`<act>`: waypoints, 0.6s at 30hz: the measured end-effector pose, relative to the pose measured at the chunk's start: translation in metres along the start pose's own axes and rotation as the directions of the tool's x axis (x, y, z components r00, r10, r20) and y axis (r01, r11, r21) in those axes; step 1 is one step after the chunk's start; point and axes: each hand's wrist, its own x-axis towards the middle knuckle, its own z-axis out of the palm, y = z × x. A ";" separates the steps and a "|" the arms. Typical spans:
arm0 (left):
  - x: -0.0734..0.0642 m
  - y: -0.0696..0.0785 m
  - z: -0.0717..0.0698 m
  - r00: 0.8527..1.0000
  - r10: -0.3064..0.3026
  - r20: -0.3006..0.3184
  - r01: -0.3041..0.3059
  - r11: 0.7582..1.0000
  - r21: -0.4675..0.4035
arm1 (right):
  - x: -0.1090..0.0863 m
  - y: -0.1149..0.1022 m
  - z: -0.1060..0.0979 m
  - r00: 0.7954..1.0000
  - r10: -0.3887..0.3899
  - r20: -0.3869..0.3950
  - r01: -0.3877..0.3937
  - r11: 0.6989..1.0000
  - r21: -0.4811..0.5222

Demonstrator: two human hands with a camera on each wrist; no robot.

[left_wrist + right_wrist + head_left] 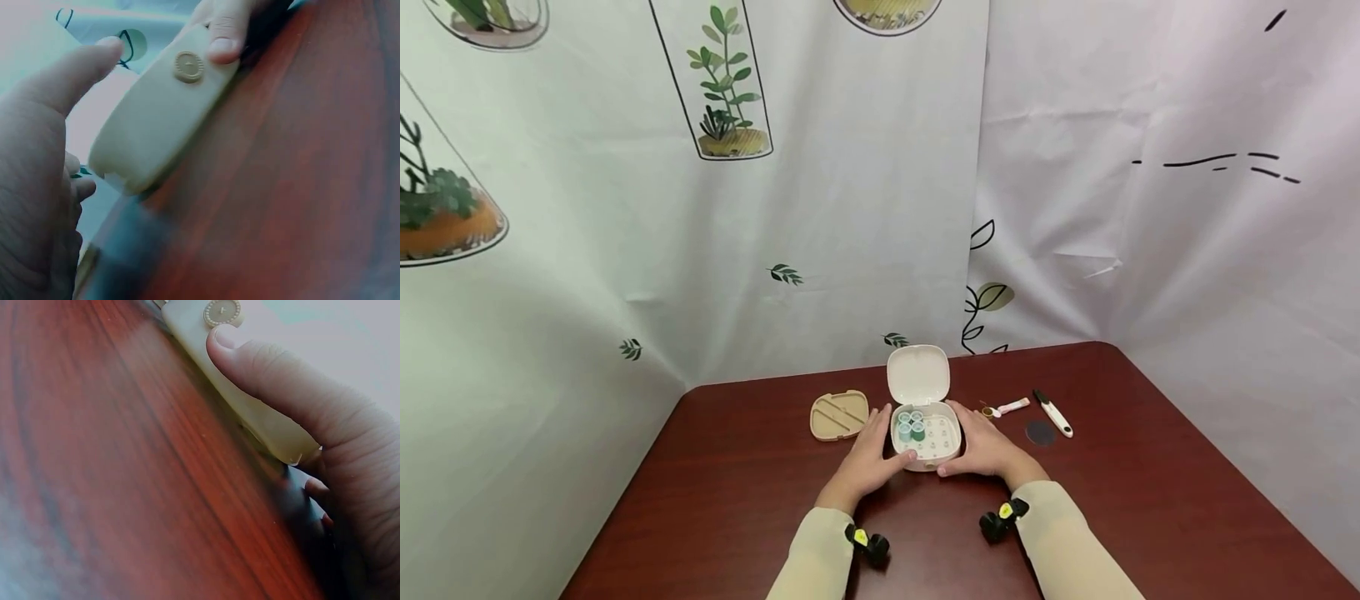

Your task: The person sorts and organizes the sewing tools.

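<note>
A cream sewing box [932, 461] stands on the table with its lid [918, 375] raised at the back. Several green and pale blue thread spools [912, 427] occupy the left part of its pegged tray. My left hand [871, 454] lies along the box's left side, thumb stretched towards the front left corner; in the left wrist view the thumb [81, 75] shows above the rim, and whether it touches is unclear. My right hand [983, 446] grips the right side, with its thumb [269, 369] against the front wall beside a round button [223, 311].
Left of the box lies a tan divided tray [838, 415]. To the right are a small pale pink item with gold and white pieces [1013, 406], a dark disc [1040, 432] and a white and black tool [1055, 415]. A printed curtain [865, 208] hangs behind the table.
</note>
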 end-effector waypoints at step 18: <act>0.034 -0.037 -0.059 0.984 0.019 -0.178 0.037 0.951 0.308 | 0.001 0.003 0.000 1.000 0.025 -0.006 -0.025 0.999 -0.022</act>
